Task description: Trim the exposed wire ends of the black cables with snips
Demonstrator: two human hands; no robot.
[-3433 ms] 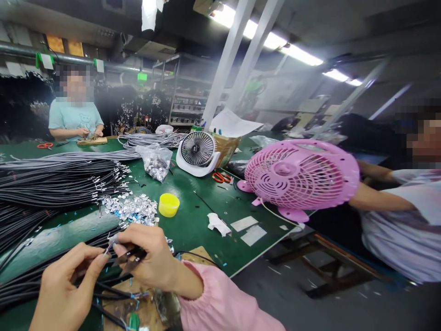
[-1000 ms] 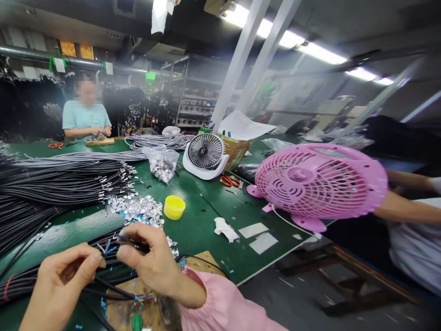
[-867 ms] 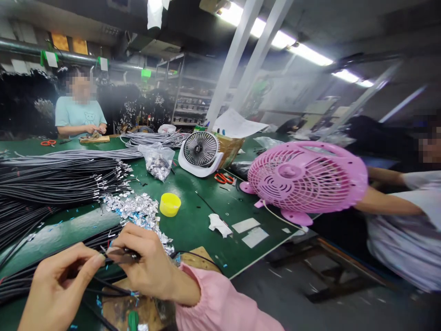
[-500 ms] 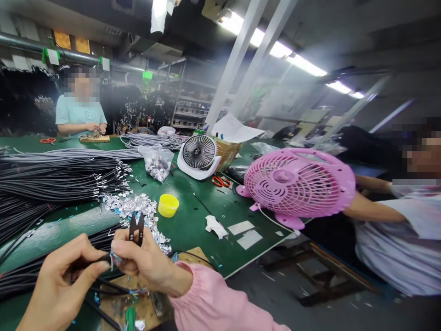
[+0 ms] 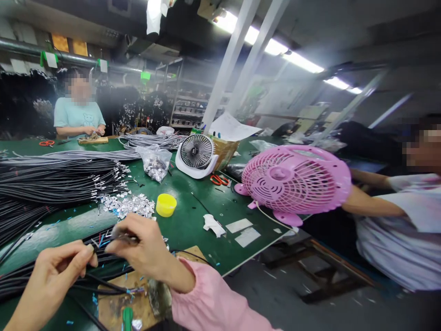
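My left hand point(image 5: 57, 276) is closed on the end of a black cable, whose thin coloured wires point(image 5: 102, 240) fan out past the fingertips. Just right of those wires, my right hand point(image 5: 141, 246) is curled round small dark snips point(image 5: 129, 237), mostly hidden by the fingers. Under both hands lie more black cables point(image 5: 113, 287) and a worn wooden board point(image 5: 113, 308) with a green-handled tool point(image 5: 127, 318) on it. Behind my right hand is a heap of silvery foil scraps point(image 5: 132, 205).
Bundled black cables point(image 5: 51, 184) fill the left. Beyond the foil stand a yellow tub point(image 5: 166, 205), a bag point(image 5: 155, 163) and a small white fan point(image 5: 196, 154). A pink fan point(image 5: 296, 179) is at the right. One person sits across the table, another at the right.
The blades of the snips no longer point upward; my right hand has turned over. My left hand has shifted slightly left, and the coloured wires now show between the hands.
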